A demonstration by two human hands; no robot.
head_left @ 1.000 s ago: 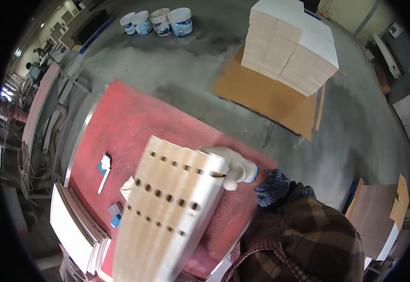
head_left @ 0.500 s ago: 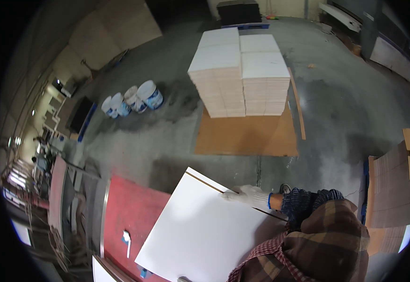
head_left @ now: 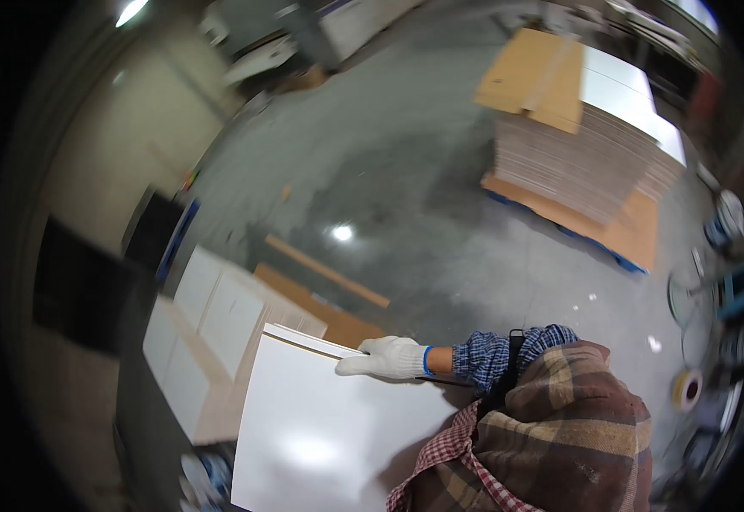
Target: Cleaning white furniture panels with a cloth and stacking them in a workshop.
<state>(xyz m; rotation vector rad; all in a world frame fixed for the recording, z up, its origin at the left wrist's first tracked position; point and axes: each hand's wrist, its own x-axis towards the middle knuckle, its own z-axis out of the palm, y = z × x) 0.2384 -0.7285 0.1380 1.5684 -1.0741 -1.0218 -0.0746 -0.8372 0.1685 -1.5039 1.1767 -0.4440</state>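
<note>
My right hand (head_left: 383, 358), in a white knit glove with a blue cuff, is closed on the far edge of a large white board (head_left: 320, 427). Its thumb lies on the glossy top face. Along that edge runs a narrow brown line with a white strip beyond it, perhaps a second board beneath. The board lies flat in front of my body, beside a checked apron and a brown plaid covering (head_left: 568, 427). Its near end runs out of the picture. My left hand is out of sight.
Close on the left stands a stack of white boards (head_left: 192, 341) by a brown cardboard sheet (head_left: 320, 303). Another tall stack (head_left: 560, 154) rests on a blue pallet at the far right. White-and-blue buckets (head_left: 205, 482) are at lower left; a tape roll (head_left: 688, 388) is at right.
My view has swung to the right, carrying the board along in my right hand. The red surface beneath it has left the picture, and so has the glove tip at the lower edge.
</note>
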